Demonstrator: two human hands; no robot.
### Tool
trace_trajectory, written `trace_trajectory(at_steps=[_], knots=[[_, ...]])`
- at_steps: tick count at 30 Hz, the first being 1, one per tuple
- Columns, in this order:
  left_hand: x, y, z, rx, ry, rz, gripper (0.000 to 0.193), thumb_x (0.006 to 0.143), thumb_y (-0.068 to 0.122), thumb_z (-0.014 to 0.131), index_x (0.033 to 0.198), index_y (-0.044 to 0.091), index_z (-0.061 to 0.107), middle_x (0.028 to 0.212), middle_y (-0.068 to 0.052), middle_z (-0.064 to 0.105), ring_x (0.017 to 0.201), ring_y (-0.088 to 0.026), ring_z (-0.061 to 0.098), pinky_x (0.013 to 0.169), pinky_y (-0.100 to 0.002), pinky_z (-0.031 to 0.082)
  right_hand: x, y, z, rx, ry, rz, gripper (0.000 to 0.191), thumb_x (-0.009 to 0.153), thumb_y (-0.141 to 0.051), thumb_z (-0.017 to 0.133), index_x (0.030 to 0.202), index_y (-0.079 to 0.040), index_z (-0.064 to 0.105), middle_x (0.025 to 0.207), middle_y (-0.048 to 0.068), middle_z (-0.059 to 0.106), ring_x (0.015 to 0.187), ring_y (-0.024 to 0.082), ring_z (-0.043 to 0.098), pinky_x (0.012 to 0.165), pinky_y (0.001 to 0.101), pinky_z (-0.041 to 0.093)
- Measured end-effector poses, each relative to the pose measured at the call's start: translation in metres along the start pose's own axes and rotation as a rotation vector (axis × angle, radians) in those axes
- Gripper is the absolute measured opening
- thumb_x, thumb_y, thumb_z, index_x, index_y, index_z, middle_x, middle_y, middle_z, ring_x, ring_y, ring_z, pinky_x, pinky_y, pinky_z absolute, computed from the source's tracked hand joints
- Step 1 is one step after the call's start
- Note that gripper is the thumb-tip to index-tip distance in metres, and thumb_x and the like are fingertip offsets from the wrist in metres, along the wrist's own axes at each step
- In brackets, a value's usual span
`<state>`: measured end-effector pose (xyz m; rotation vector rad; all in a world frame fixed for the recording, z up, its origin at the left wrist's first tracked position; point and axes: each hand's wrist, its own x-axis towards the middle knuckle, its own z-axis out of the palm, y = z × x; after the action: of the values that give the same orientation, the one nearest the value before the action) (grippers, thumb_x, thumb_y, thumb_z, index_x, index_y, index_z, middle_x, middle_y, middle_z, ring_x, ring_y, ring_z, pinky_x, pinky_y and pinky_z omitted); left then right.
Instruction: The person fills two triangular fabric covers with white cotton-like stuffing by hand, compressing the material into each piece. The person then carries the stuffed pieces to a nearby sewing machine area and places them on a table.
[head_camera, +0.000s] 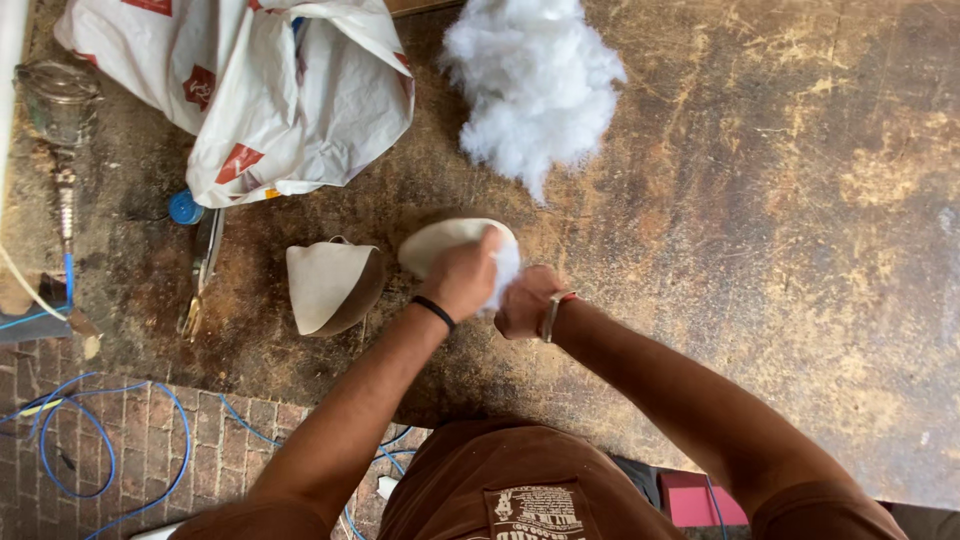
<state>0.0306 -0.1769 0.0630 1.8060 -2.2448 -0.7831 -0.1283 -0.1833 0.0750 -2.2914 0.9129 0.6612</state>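
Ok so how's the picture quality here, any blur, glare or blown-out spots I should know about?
Head view: mostly sharp under even, soft light, with only faint shadows beside the left hand and right hand. Head view: the white stuffing pile is overexposed, losing fibre detail. Head view: the plastic bag shows mild sheen. Head view: wide-angle stretch towards the edges; the worn tabletop stays in focus.

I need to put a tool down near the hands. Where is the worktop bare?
Bare: the wide stretch of worktop right of the white stuffing pile and right hand. Crowded: left, around the plastic bag, cream fabric piece, scissors and left hand.
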Motion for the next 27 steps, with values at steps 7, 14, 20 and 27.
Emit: trace_trajectory(at_steps=[7,14,20,27], knots=[[-0.001,-0.003,-0.027,0.127,-0.08,0.244,0.016,0.099,-0.001,0.05,0.111,0.003,0.041,0.071,-0.012,0.061,0.054,-0.02,0.061,0.043,-0.033,0.053,0.01,-0.047,-0.026,0.093,-0.13,0.225,0.029,0.105,-0.032,0.049,0.096,-0.014,0.07,0.084,0.005,0.07,0.062,0.014,0.061,0.052,0.0275,0.054],[-0.013,0.004,-0.024,-0.213,-0.027,0.07,0.02,0.102,0.001,0.055,0.112,0.009,0.039,0.076,-0.013,0.064,0.056,-0.023,0.065,0.042,-0.034,0.055,-0.049,-0.035,-0.001,0.124,0.264,0.256,0.044,0.097,-0.056,0.056,0.096,-0.013,0.065,0.088,0.005,0.069,0.063,0.016,0.057,0.055,0.0332,0.051],[0.015,-0.027,-0.006,-0.317,0.062,-0.07,0.033,0.097,0.003,0.064,0.124,0.013,0.047,0.102,-0.015,0.074,0.083,-0.028,0.076,0.058,-0.036,0.065,-0.064,-0.022,-0.011,0.191,0.813,0.227,0.056,0.088,-0.038,0.064,0.136,-0.009,0.059,0.116,0.018,0.064,0.05,0.018,0.063,0.032,0.0289,0.052],[0.012,-0.05,0.002,-0.222,0.138,-0.005,0.059,0.089,-0.005,0.062,0.139,0.006,0.032,0.101,-0.02,0.073,0.081,-0.032,0.075,0.061,-0.04,0.063,-0.038,-0.022,-0.016,0.181,1.131,-0.047,0.017,0.106,-0.027,0.064,0.111,-0.015,0.074,0.114,0.001,0.076,0.066,0.01,0.067,0.048,0.0252,0.054]])
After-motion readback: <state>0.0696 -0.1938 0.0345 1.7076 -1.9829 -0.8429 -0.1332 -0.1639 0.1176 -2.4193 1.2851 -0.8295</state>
